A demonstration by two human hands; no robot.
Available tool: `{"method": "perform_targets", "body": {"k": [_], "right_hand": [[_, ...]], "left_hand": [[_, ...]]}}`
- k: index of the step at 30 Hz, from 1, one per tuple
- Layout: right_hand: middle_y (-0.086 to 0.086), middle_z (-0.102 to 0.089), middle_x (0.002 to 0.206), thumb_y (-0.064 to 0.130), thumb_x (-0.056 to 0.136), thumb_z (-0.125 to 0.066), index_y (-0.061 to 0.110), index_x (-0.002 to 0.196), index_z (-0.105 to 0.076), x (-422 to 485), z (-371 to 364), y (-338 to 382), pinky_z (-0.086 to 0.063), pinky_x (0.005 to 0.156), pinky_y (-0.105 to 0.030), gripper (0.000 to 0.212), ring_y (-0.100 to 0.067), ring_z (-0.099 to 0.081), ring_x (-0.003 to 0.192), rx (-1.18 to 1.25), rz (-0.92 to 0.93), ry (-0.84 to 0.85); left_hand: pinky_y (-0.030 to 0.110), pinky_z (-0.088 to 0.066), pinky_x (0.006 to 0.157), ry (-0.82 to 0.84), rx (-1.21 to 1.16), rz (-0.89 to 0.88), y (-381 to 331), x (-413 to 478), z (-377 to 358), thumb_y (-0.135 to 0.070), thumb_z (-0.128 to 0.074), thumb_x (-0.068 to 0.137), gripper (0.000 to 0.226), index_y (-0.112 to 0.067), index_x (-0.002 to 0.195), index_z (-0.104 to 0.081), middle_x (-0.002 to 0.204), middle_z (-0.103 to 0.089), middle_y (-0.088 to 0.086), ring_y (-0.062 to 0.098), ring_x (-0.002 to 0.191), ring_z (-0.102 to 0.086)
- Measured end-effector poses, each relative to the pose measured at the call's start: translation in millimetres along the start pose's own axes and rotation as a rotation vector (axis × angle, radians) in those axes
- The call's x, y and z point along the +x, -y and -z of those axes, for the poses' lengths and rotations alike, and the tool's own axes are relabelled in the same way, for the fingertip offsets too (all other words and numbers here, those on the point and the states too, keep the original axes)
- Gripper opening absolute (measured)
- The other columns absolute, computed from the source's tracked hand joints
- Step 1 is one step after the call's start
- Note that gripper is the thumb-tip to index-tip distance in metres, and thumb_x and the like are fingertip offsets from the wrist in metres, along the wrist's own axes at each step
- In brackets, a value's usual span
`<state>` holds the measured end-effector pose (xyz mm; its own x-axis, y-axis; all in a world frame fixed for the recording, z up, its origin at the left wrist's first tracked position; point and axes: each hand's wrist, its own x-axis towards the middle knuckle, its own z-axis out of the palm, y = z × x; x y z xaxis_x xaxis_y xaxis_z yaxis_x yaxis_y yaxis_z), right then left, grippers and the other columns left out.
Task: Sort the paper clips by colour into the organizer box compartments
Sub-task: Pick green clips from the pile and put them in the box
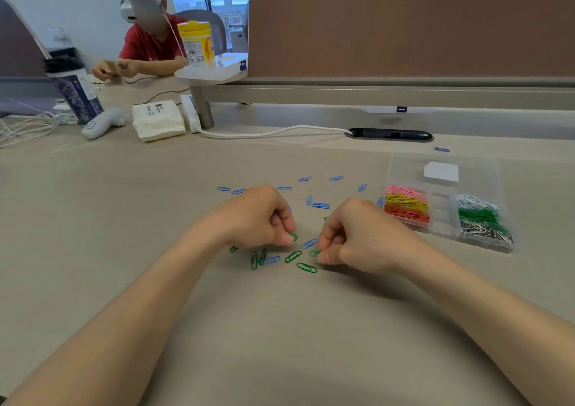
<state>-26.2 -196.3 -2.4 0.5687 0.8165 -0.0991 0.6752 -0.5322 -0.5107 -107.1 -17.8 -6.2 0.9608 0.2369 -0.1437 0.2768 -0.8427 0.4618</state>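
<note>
So, biggest first: the desk [124, 206] fills most of the frame, and the box [440, 209] sits open at middle right, with pink, yellow and orange piles down its left side and white, green and silver down its right. Both hands are low in the centre, knuckles up, fingers curled. The left hand [255, 219] pinches a green clip [294, 237] between thumb and forefinger right at the desk surface. The right hand [357, 237] has its fingertips closed on a second clip [315, 253], also green, just beside it. Can't tell if more are tucked in the palms. Below and between the hands lie a few loose green clips [306, 267] with a couple of blues mixed in. The other blue clips [320, 205] are scattered above the hands, plus one stray past the box. Looks like the green-gathering step. Next move, I'd guess: grab the remaining greens without snagging blues, then carry them right to the green compartment [479, 216], squeezed between white and silver, so aim matters.
</note>
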Motion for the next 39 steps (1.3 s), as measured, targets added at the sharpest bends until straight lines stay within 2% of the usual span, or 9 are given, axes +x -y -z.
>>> {"method": "perform_targets", "body": {"k": [6,12,17,20,22,26,28,31,39], "right_hand": [[0.016,-0.054,0.067,0.023,0.08,-0.076,0.021,0.089,-0.073,-4,-22,13,-0.042,0.073,-0.024,0.011,-0.012,-0.055,0.083,-0.085,0.022,-0.023],[-0.006,-0.066,0.097,0.022,0.083,-0.066,0.015,0.094,-0.066,2,-36,17,-0.046,0.073,-0.032,0.013,-0.028,-0.059,0.098,-0.225,0.01,-0.044],[-0.001,-0.067,0.085,0.018,0.081,-0.064,0.016,0.082,-0.066,-1,-26,9,-0.046,0.07,-0.029,0.003,-0.022,-0.06,0.088,-0.213,0.018,-0.032],[0.011,-0.061,0.06,0.017,0.078,-0.072,0.017,0.071,-0.072,-11,-3,-5,-0.046,0.06,-0.019,0.008,0.001,-0.055,0.059,-0.072,0.006,-0.029],[0.013,-0.058,0.052,0.017,0.078,-0.076,0.02,0.065,-0.07,-17,14,-15,-0.04,0.051,-0.011,0.015,0.005,-0.05,0.046,0.032,-0.017,-0.034],[0.009,-0.059,0.049,0.008,0.078,-0.077,0.014,0.065,-0.072,-33,55,-55,-0.042,0.054,-0.019,0.016,-0.004,-0.057,0.054,0.259,-0.071,-0.131],[0.01,-0.056,0.046,0.003,0.079,-0.076,0.009,0.069,-0.073,-40,77,-81,-0.041,0.052,-0.016,0.013,0.003,-0.052,0.046,0.292,-0.115,-0.203],[0.009,-0.059,0.046,0.001,0.078,-0.078,0.012,0.066,-0.073,-49,106,-124,-0.044,0.05,-0.024,0.017,-0.004,-0.05,0.047,0.308,-0.196,-0.328],[0.016,-0.061,0.046,0.009,0.074,-0.083,0.021,0.065,-0.073,-44,124,-185,-0.046,0.053,-0.018,0.017,-0.003,-0.056,0.052,0.122,-0.272,-0.301]], "left_hand": [[0.021,-0.048,0.065,0.057,0.057,0.102,-12,-11,-11,-0.021,-0.076,0.081,0.013,-0.019,0.093,-0.07,0.071,-0.063,-0.011,0.003,0.065,-0.058],[0.024,-0.048,0.067,0.02,0.218,0.075,-24,-13,-20,-0.014,-0.067,0.081,0.01,-0.022,0.075,-0.064,0.067,-0.053,-0.014,0.009,0.069,-0.053],[0.025,-0.049,0.07,0.032,0.276,0.075,-27,-12,-21,-0.016,-0.06,0.082,0.017,-0.024,0.068,-0.057,0.074,-0.054,-0.01,0.009,0.076,-0.053],[0.023,-0.048,0.069,0.046,0.263,0.032,-30,-10,-14,-0.015,-0.061,0.083,0.009,-0.019,0.077,-0.067,0.072,-0.06,-0.011,0.01,0.073,-0.053],[0.02,-0.045,0.065,0.031,0.218,0.005,-34,-6,-5,-0.015,-0.064,0.083,0.009,-0.019,0.078,-0.069,0.078,-0.067,-0.007,0.009,0.071,-0.056],[0.009,-0.037,0.053,0.01,0.175,-0.099,-65,22,3,-0.016,-0.066,0.084,0.011,-0.024,0.076,-0.064,0.079,-0.065,-0.007,0.001,0.062,-0.052],[0.007,-0.035,0.051,0.003,0.154,-0.164,-88,40,1,-0.017,-0.067,0.086,0.011,-0.024,0.078,-0.064,0.078,-0.064,-0.007,0.0,0.062,-0.052],[0.005,-0.035,0.049,-0.033,0.108,-0.253,-123,68,-6,-0.019,-0.067,0.088,0.009,-0.023,0.08,-0.065,0.079,-0.064,-0.007,0.0,0.064,-0.052],[0.018,-0.045,0.057,0.061,0.108,-0.357,-191,124,-31,-0.016,-0.063,0.091,0.008,-0.012,0.085,-0.068,0.081,-0.071,0.0,0.007,0.065,-0.061]]}}
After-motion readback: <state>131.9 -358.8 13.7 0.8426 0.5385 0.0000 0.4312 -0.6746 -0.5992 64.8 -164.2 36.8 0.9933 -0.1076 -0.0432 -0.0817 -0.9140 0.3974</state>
